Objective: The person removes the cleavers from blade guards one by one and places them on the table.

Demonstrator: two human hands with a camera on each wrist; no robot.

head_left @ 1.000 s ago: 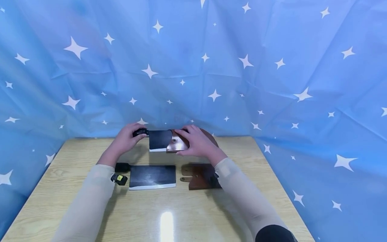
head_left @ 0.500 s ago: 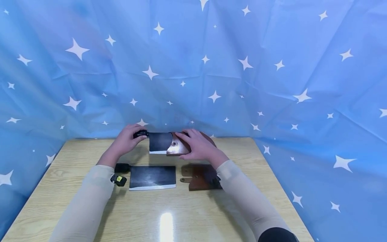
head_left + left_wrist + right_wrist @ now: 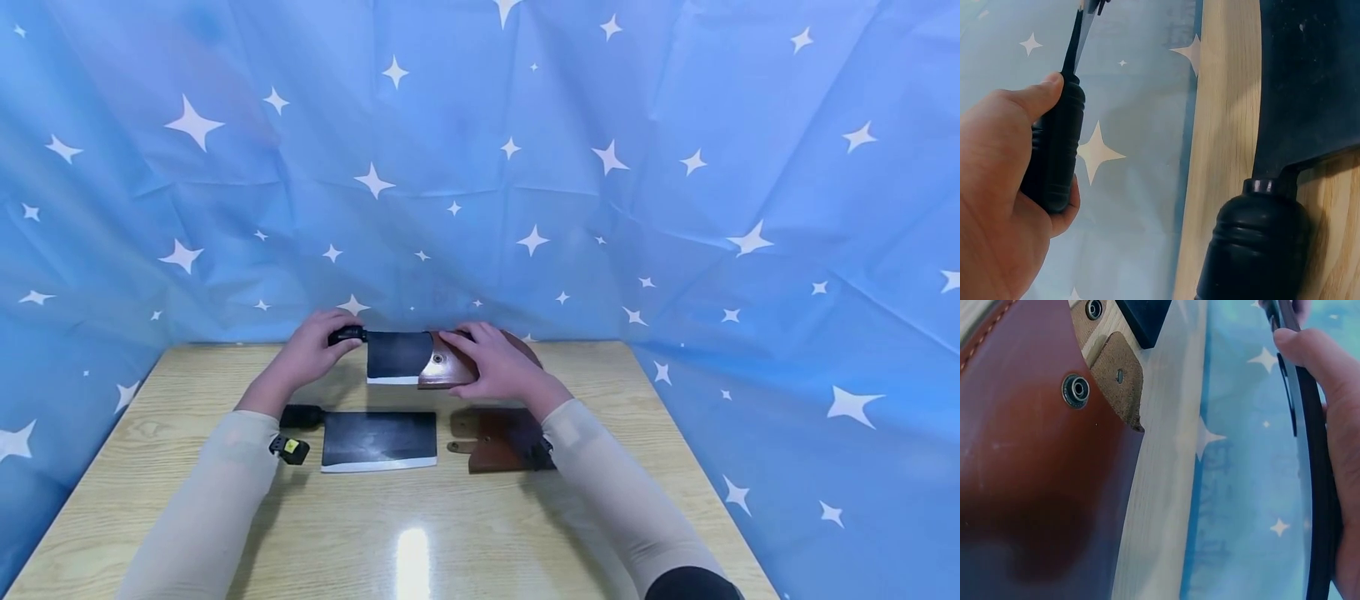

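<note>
At the back of the table a cleaver (image 3: 396,357) is held up level, its blade pointing right. My left hand (image 3: 311,346) grips its black ribbed handle (image 3: 1054,150), fingers wrapped round and thumb along the top. A brown leather sheath (image 3: 442,371) with a snap stud covers the far part of the blade; the dark near part and a strip of bright edge show. My right hand (image 3: 498,367) holds the sheath from the right, thumb on one face and fingers behind, as the right wrist view shows edge-on.
A second, larger cleaver (image 3: 378,437) lies flat on the wooden table (image 3: 360,533), handle to the left. Right of it lies a second leather sheath (image 3: 498,450) with strap tabs, partly under my right wrist. A blue star-patterned curtain (image 3: 465,167) hangs behind.
The hands have drawn slightly apart, and a little more bare blade shows between handle and sheath. Both sit slightly lower in the head view. The second cleaver and sheath stay put.
</note>
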